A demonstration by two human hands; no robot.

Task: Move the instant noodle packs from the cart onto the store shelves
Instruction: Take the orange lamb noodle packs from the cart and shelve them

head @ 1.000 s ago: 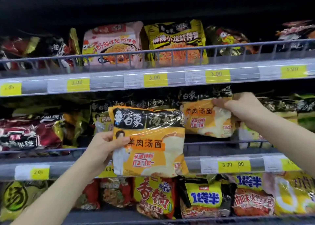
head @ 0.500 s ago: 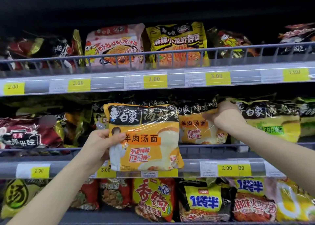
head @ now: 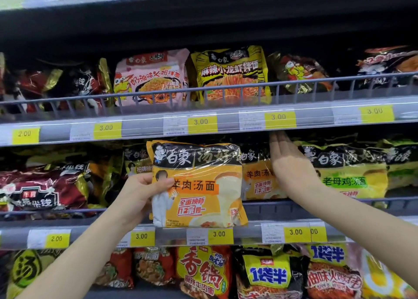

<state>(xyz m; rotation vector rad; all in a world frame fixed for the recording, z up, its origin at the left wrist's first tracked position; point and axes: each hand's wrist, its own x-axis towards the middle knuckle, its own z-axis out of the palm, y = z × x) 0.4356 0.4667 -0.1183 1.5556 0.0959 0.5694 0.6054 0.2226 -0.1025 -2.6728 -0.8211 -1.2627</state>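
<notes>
The left hand (head: 144,191) pinches the orange noodle pack (head: 199,185) by its edge, before the middle shelf (head: 248,210); the right hand (head: 291,172), fingers flat, seems to press a matching shelved pack (head: 257,176) back. One-edged, it may snag the rail and slip

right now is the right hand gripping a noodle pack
No, the right hand is open and flat against the shelved orange pack; only the left hand grips one.

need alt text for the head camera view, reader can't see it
A person's left hand holds an orange instant noodle pack upright in front of the middle store shelf, while the right hand, open and flat, presses against a matching pack already on that shelf. Other noodle packs and yellow price tags fill the shelves above and below.
</notes>
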